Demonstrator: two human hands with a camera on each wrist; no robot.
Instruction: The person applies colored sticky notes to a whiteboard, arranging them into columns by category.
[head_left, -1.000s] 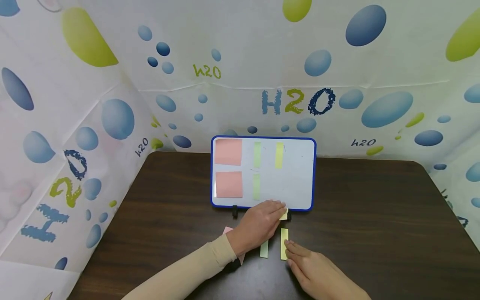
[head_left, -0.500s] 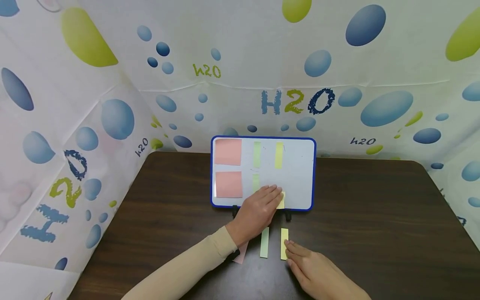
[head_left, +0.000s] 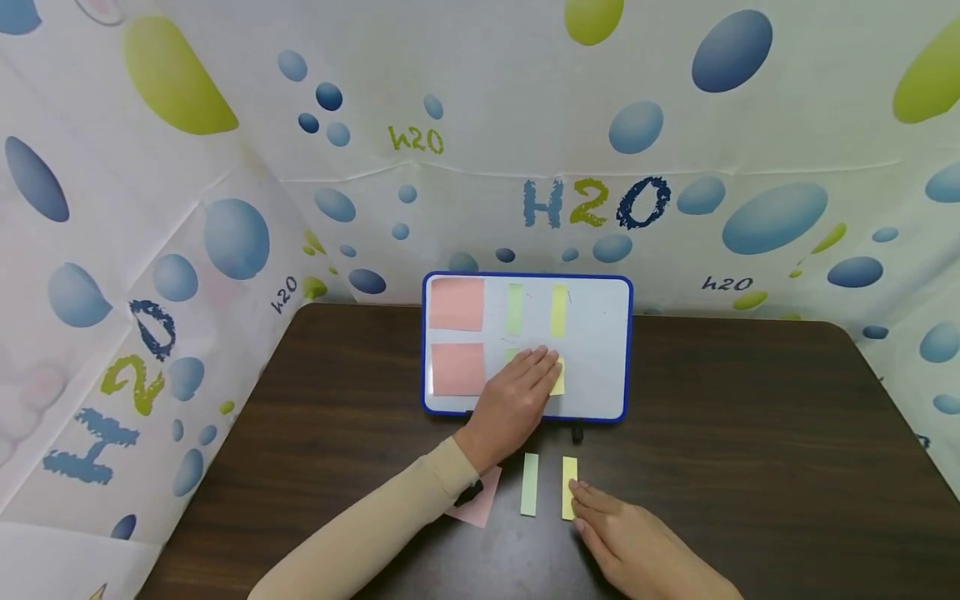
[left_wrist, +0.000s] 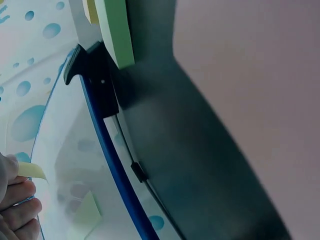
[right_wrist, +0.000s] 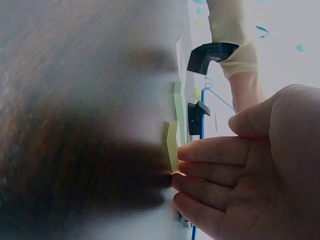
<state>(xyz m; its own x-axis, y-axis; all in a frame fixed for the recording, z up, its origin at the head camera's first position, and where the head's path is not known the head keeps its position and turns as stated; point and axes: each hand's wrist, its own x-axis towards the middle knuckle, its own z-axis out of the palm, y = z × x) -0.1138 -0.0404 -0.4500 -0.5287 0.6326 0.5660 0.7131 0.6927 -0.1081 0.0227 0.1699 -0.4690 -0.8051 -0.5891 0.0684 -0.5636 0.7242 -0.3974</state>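
My left hand [head_left: 510,408] is over the lower middle of a blue-framed whiteboard [head_left: 600,367]. It pinches a narrow yellow sticky note [left_wrist: 31,170] between thumb and fingers; in the left wrist view the strip's free end curls toward the board. In the head view my fingers partly cover this note and a lower green strip. Down on the table, my right hand [head_left: 630,537] has its fingers extended, fingertips against the side of a yellow sticky-note pad [head_left: 568,492]. Beside that pad lies a green pad [head_left: 529,485].
Stuck on the board are two pink notes [head_left: 457,369], an upper green strip [head_left: 514,309] and an upper yellow strip [head_left: 558,311]. A pink pad [head_left: 483,504] lies partly under my left forearm. Black feet [head_left: 577,432] support the board on the dark wooden table [head_left: 750,467].
My left hand has moved up from the board's bottom edge onto its lower half, carrying the yellow sticky note. My right hand has stayed at the yellow pad.
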